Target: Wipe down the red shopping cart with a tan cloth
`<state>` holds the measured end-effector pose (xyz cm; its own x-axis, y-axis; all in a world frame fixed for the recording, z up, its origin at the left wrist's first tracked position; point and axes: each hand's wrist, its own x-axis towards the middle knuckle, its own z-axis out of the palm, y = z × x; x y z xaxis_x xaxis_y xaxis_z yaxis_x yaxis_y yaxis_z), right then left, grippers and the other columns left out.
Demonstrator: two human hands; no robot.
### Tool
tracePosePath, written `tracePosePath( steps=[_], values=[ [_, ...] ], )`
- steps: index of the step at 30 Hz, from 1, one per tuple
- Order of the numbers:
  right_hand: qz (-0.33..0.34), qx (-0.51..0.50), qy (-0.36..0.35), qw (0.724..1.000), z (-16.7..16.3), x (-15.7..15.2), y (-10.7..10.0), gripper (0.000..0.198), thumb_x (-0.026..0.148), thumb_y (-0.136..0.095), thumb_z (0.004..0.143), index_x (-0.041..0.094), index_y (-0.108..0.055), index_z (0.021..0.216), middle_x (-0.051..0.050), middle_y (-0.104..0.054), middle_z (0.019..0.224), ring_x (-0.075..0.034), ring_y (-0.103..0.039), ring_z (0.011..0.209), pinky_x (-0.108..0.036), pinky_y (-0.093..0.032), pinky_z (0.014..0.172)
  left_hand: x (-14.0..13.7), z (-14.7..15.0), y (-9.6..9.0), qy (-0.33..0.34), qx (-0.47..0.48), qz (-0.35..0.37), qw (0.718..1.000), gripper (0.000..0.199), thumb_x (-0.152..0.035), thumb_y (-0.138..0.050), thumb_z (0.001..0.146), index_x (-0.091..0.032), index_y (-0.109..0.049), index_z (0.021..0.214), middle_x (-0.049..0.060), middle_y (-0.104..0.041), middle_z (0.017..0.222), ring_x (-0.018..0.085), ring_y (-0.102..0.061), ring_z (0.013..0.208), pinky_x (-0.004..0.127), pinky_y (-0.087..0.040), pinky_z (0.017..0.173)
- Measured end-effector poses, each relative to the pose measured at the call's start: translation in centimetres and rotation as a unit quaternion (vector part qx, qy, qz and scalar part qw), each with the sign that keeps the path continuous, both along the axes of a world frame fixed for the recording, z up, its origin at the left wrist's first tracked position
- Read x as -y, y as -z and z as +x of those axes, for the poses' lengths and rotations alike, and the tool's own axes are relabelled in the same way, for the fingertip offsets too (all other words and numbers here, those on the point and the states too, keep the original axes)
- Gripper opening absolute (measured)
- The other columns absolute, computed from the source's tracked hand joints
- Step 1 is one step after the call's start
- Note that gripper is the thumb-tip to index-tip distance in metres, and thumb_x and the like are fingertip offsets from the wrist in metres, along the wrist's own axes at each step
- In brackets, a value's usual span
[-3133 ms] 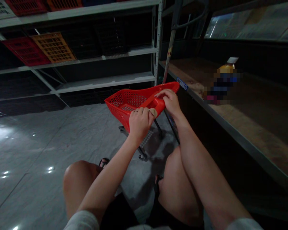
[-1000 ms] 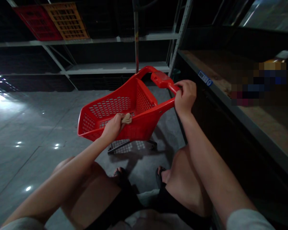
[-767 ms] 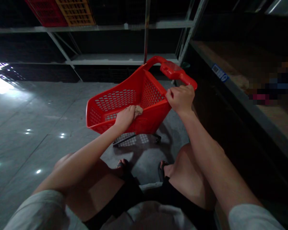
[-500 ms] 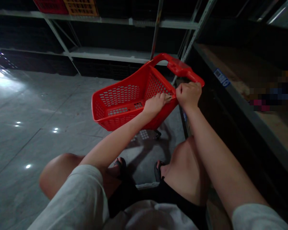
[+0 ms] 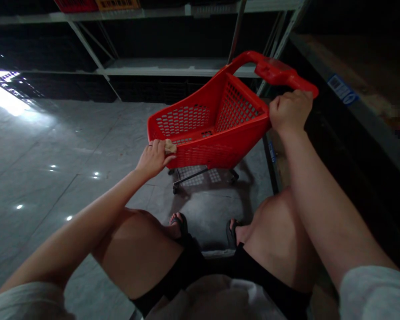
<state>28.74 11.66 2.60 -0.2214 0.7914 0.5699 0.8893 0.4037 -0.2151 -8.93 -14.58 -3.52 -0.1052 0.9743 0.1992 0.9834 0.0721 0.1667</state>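
Observation:
A red plastic shopping cart (image 5: 220, 149) with perforated sides stands in front of me on dark wheels. My left hand (image 5: 154, 156) is closed on a crumpled beige cloth (image 5: 170, 146), pressing it over the cart's rim near the front left corner. At the other end, my right hand (image 5: 291, 111) wraps around the red frame just below the handle (image 5: 276, 71). Inside, the basket's perforated floor shows in part. The palm sides of both hands are hidden.
Metal shelving (image 5: 153, 71) with dark crates runs behind the cart; a red crate (image 5: 76, 4) and an orange crate (image 5: 118, 3) sit on it. To the right is a dark ledge (image 5: 320, 62) with a blue-and-white label (image 5: 342, 89). Grey floor (image 5: 96, 129) lies to the left.
My left hand has slid the cloth along the near rim from the handle end to the front corner. My right hand keeps its grip. The view has shifted slightly.

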Motion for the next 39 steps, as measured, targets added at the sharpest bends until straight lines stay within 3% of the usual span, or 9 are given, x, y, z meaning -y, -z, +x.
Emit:
tracePosePath(
  steps=[3, 6, 10, 15, 20, 24, 29, 33, 39],
  values=[
    [0.031, -0.030, 0.029, 0.999, -1.2, 1.6, 0.0, 0.047, 0.031, -0.036, 0.108, 0.008, -0.077, 0.108, -0.025, -0.069, 0.126, -0.037, -0.056, 0.128, -0.057, -0.034, 0.109, -3.4, 5.5, 0.2, 0.022, 0.023, 0.028, 0.999, 0.046, -0.043, -0.057, 0.103, -0.017, -0.052, 0.140, 0.017, -0.058, 0.137, 0.035, -0.056, 0.127, 0.048, -0.046, 0.111],
    [0.061, -0.033, -0.052, 0.996, -3.0, 3.8, 0.3, 0.034, 0.028, -0.045, 0.106, 0.015, -0.071, 0.124, -0.020, -0.062, 0.145, -0.035, -0.052, 0.136, -0.053, -0.035, 0.113, -7.7, 11.7, -0.7, 0.045, 0.086, 0.051, 0.994, 0.033, -0.030, -0.045, 0.106, -0.015, -0.057, 0.134, 0.016, -0.060, 0.138, 0.030, -0.059, 0.126, 0.044, -0.048, 0.110],
    [-0.005, 0.041, -0.134, 0.990, -5.3, 5.0, 1.3, 0.027, 0.027, -0.049, 0.103, 0.017, -0.071, 0.115, -0.016, -0.075, 0.119, -0.035, -0.062, 0.121, -0.058, -0.040, 0.108, -11.0, 15.4, -1.7, 0.132, 0.185, 0.087, 0.970, 0.027, -0.018, -0.047, 0.101, -0.020, -0.059, 0.126, 0.011, -0.060, 0.144, 0.022, -0.061, 0.130, 0.035, -0.050, 0.110],
    [-0.024, 0.069, -0.086, 0.994, -6.0, 3.8, 2.3, 0.032, 0.030, -0.047, 0.103, 0.013, -0.072, 0.093, -0.017, -0.076, 0.091, -0.035, -0.067, 0.108, -0.060, -0.042, 0.103, -10.8, 12.6, -1.8, 0.120, 0.192, 0.023, 0.974, 0.038, -0.015, -0.052, 0.097, -0.025, -0.051, 0.134, 0.007, -0.071, 0.126, 0.023, -0.070, 0.112, 0.036, -0.056, 0.094],
    [-0.007, 0.059, -0.098, 0.993, -5.8, 3.1, 2.5, 0.037, 0.036, -0.045, 0.105, 0.014, -0.072, 0.091, -0.016, -0.077, 0.092, -0.033, -0.068, 0.107, -0.058, -0.043, 0.102, -6.9, 6.4, -2.3, 0.097, 0.038, -0.080, 0.991, 0.046, -0.021, -0.052, 0.101, -0.024, -0.046, 0.146, 0.011, -0.069, 0.126, 0.027, -0.071, 0.109, 0.035, -0.057, 0.083],
    [-0.001, 0.043, -0.125, 0.991, -6.2, 3.6, 2.6, 0.043, 0.040, -0.043, 0.106, 0.014, -0.072, 0.088, -0.015, -0.078, 0.092, -0.033, -0.068, 0.106, -0.060, -0.043, 0.102, -2.3, 1.6, -2.6, 0.044, -0.067, -0.139, 0.987, 0.027, -0.023, -0.051, 0.101, -0.027, -0.058, 0.127, 0.008, -0.067, 0.125, 0.026, -0.070, 0.095, 0.037, -0.057, 0.077],
    [-0.016, 0.010, -0.176, 0.984, -7.0, 4.5, 2.8, 0.046, 0.039, -0.046, 0.105, 0.014, -0.074, 0.078, -0.015, -0.075, 0.083, -0.034, -0.069, 0.101, -0.063, -0.043, 0.102, 0.4, -0.4, -2.3, -0.018, -0.027, -0.128, 0.991, 0.005, -0.023, -0.059, 0.095, -0.025, -0.058, 0.100, 0.005, -0.068, 0.105, 0.024, -0.068, 0.087, 0.035, -0.055, 0.081],
    [-0.030, -0.054, -0.164, 0.985, -7.6, 5.2, 2.6, 0.048, 0.038, -0.041, 0.106, 0.017, -0.073, 0.077, -0.015, -0.075, 0.083, -0.032, -0.070, 0.096, -0.059, -0.046, 0.103, -2.9, 4.7, -2.4, 0.032, -0.021, -0.092, 0.995, 0.014, -0.023, -0.061, 0.097, -0.019, -0.060, 0.110, 0.012, -0.068, 0.115, 0.028, -0.069, 0.101, 0.037, -0.055, 0.087],
    [-0.054, -0.210, -0.166, 0.962, -6.8, 5.8, 1.4, 0.064, 0.051, -0.015, 0.111, 0.024, -0.072, 0.101, -0.011, -0.078, 0.107, -0.025, -0.070, 0.103, -0.044, -0.053, 0.098, -12.1, 18.7, -4.1, 0.134, -0.003, -0.015, 0.991, 0.023, -0.021, -0.044, 0.107, -0.013, -0.059, 0.123, 0.015, -0.068, 0.125, 0.025, -0.068, 0.115, 0.034, -0.053, 0.094]
  ],
)
